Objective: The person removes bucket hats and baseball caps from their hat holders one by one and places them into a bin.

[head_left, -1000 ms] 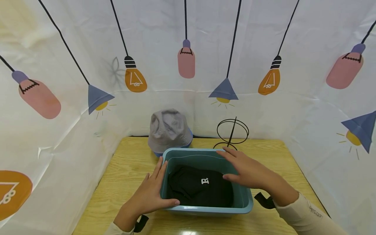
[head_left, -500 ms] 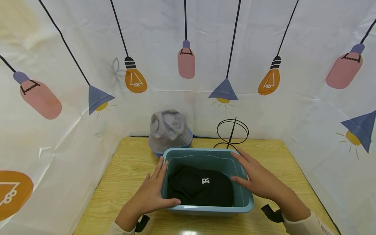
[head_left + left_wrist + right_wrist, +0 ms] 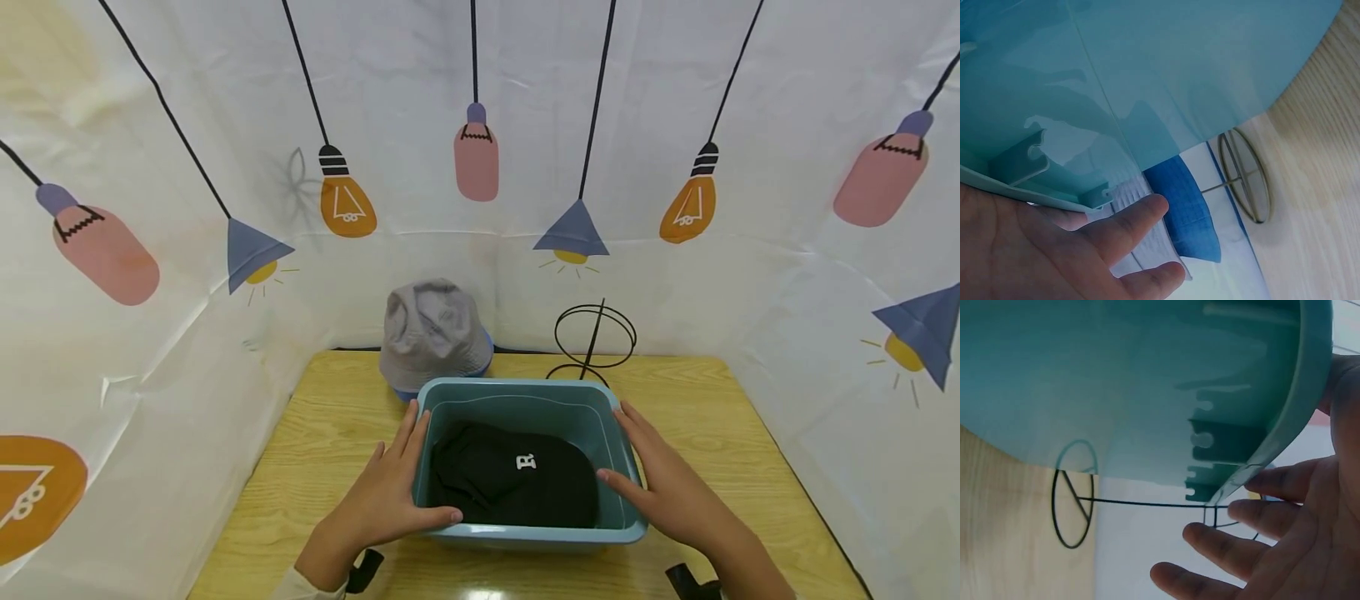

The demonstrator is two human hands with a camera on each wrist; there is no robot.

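A blue-green plastic bin (image 3: 525, 533) stands on the table, with a black cap (image 3: 555, 483) bearing a white letter lying inside it. My left hand (image 3: 386, 487) rests along the bin's left rim, its fingers straight and its thumb over the front left corner. Along the right rim lies my right hand (image 3: 671, 492), fingers extended and thumb reaching over the edge. From below, the left wrist view shows the bin's outer wall (image 3: 1179, 75) above my spread fingers (image 3: 1125, 228). The right wrist view likewise shows loosely extended fingers (image 3: 1222, 550) beside the rim.
Behind the bin's left side sits a grey bucket hat (image 3: 431, 329) with a blue underside. A black wire stand (image 3: 592, 337) is behind its right side. The wooden table (image 3: 330, 417) meets a white fabric wall (image 3: 420, 108) printed with lamps.
My right hand has moved right and toward me, from over the bin's far right part to its right rim. The left hand, bin and cap stay nearly where they were.
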